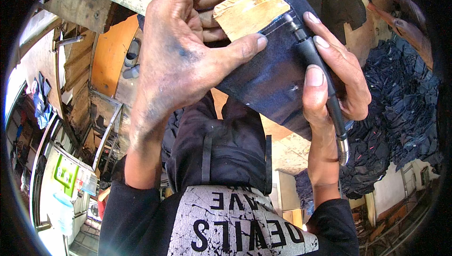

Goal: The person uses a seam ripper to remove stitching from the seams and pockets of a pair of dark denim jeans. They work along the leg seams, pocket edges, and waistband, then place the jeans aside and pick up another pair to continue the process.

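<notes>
Workshop (110, 60) | handpiece (332, 95) diagonal, tip upper-left | right grip (351, 75) clasps handpiece | left grip (181, 51) unclear

The bare right hand (347, 81) grips a slim black pen-shaped tool (314, 57), its metal tip beside a stitched edge of dark blue fabric (275, 79). The bare left hand (181, 60) curves around a pale tan, wood-like patch (254, 12). Crumpled dark cloth (395, 100) lies heaped at right.

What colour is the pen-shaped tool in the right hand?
The pen-shaped tool is mostly black, with a silvery lower end, best seen in the head view.
</notes>
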The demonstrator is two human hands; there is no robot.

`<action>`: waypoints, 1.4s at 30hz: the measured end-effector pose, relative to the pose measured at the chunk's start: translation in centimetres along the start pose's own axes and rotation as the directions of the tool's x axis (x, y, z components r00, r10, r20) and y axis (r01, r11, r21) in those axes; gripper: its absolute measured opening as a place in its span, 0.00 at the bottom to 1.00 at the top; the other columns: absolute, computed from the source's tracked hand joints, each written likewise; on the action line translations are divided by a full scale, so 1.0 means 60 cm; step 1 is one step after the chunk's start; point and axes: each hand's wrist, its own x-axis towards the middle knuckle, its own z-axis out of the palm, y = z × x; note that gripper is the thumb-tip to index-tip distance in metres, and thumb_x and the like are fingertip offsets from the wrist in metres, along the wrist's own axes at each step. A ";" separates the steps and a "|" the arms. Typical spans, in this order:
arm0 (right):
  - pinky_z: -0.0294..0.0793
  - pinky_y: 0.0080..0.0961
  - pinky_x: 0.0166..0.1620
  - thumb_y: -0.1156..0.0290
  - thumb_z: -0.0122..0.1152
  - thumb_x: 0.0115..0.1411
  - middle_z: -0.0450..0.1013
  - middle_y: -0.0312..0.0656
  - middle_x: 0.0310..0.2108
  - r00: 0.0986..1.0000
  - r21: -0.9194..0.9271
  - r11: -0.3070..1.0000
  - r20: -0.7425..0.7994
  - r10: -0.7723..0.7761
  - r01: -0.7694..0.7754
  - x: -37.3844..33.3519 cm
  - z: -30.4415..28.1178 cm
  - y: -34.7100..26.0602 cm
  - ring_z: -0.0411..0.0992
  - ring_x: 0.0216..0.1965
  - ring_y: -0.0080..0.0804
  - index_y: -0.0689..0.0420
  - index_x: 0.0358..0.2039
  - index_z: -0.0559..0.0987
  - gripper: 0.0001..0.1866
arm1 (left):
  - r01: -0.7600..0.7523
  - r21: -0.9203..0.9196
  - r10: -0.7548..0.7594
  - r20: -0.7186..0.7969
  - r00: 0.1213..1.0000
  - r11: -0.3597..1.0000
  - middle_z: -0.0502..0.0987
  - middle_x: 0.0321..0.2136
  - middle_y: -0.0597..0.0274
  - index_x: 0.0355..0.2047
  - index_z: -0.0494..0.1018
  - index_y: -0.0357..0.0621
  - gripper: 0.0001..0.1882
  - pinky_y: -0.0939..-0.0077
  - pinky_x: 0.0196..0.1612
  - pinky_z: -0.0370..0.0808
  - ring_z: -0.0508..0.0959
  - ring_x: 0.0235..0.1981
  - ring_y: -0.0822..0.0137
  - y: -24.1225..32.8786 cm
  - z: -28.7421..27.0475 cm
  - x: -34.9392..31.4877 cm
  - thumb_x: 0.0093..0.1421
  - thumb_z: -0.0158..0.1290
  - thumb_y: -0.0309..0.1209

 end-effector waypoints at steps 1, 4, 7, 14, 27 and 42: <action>0.78 0.47 0.64 0.72 0.62 0.69 0.81 0.70 0.52 1.000 -0.004 1.000 0.005 0.003 -0.003 -0.001 -0.001 0.000 0.82 0.57 0.58 0.66 0.52 0.79 0.15 | -0.001 -0.004 0.001 -0.003 1.000 1.000 0.82 0.52 0.48 0.59 0.73 0.32 0.27 0.72 0.57 0.83 0.83 0.53 0.64 -0.002 0.002 0.000 0.62 0.69 0.19; 0.78 0.49 0.64 0.72 0.62 0.69 0.81 0.71 0.51 0.999 0.013 1.000 -0.027 -0.017 0.017 -0.003 -0.004 0.000 0.81 0.57 0.59 0.66 0.53 0.78 0.16 | -0.007 -0.010 0.006 -0.008 1.000 1.000 0.82 0.52 0.48 0.59 0.73 0.32 0.26 0.73 0.56 0.83 0.83 0.53 0.64 -0.007 0.008 0.000 0.62 0.68 0.19; 0.78 0.51 0.63 0.73 0.62 0.68 0.81 0.70 0.50 0.998 0.023 0.998 0.016 -0.054 0.053 0.001 -0.005 0.001 0.82 0.56 0.61 0.66 0.53 0.78 0.16 | -0.008 -0.014 0.008 -0.015 1.000 1.000 0.82 0.52 0.48 0.59 0.73 0.32 0.26 0.73 0.56 0.83 0.83 0.53 0.64 -0.009 0.012 0.000 0.62 0.68 0.19; 0.80 0.53 0.61 0.75 0.62 0.64 0.82 0.69 0.47 0.997 -0.034 0.996 0.017 -0.081 0.082 0.008 0.005 0.002 0.84 0.54 0.59 0.68 0.50 0.81 0.15 | -0.007 -0.012 0.007 -0.026 1.000 1.000 0.82 0.52 0.48 0.59 0.73 0.32 0.25 0.73 0.56 0.83 0.83 0.53 0.64 -0.010 0.012 -0.002 0.63 0.68 0.20; 0.81 0.54 0.61 0.61 0.51 0.75 0.81 0.68 0.46 0.993 -0.003 0.999 -0.104 -0.052 0.052 0.000 0.003 0.009 0.84 0.51 0.61 0.67 0.57 0.73 0.21 | -0.032 -0.011 0.032 -0.048 0.998 0.999 0.82 0.51 0.48 0.58 0.74 0.32 0.23 0.74 0.56 0.82 0.83 0.53 0.65 0.000 0.018 0.003 0.64 0.67 0.21; 0.78 0.35 0.60 0.67 0.62 0.76 0.83 0.50 0.50 0.647 -0.037 0.835 -0.651 0.397 -0.549 -0.085 -0.014 -0.102 0.81 0.52 0.38 0.65 0.52 0.82 0.14 | -0.226 0.130 0.257 -0.617 0.744 0.965 0.85 0.48 0.50 0.56 0.74 0.32 0.22 0.72 0.51 0.81 0.84 0.47 0.67 0.161 -0.252 -0.071 0.65 0.68 0.26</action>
